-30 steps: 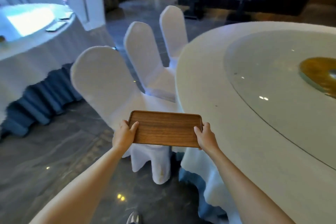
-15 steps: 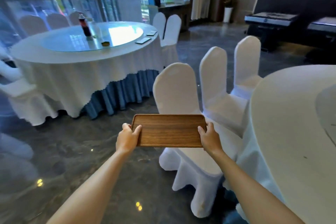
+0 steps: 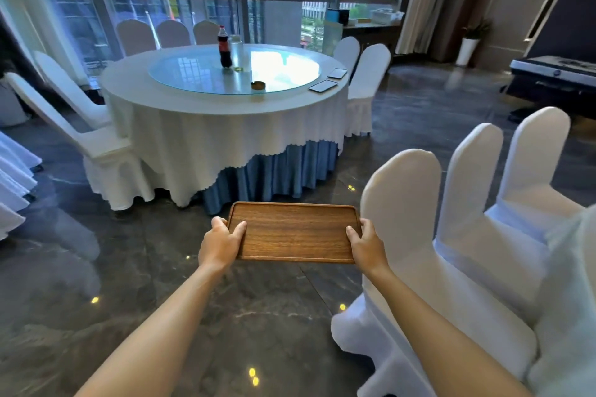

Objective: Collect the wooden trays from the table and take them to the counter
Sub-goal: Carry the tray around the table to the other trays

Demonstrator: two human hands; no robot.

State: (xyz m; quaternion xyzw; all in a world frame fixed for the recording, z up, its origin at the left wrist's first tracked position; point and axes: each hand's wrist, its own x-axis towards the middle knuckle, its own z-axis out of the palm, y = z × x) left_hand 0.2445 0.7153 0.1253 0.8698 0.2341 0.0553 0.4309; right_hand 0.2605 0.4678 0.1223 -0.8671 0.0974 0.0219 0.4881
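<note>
A rectangular wooden tray [image 3: 295, 230] is held level in front of me, above the dark floor. My left hand [image 3: 219, 243] grips its left short edge, thumb on top. Its right short edge is gripped the same way by my right hand [image 3: 366, 243]. Nothing lies on the tray. Whether more trays are stacked beneath it is hidden.
Three white-covered chairs [image 3: 416, 219] stand close on my right. Ahead is a round table [image 3: 180, 126] with white cloth and blue skirt, bearing a cola bottle [image 3: 224, 47], an ashtray and two phones. More chairs ring it. Polished dark floor [image 3: 129, 267] lies between. A dark sideboard [image 3: 554, 80] stands far right.
My view has swung left, away from the near table, which has left the frame. The far round table now sits centre. Both hands keep the same hold on the tray.
</note>
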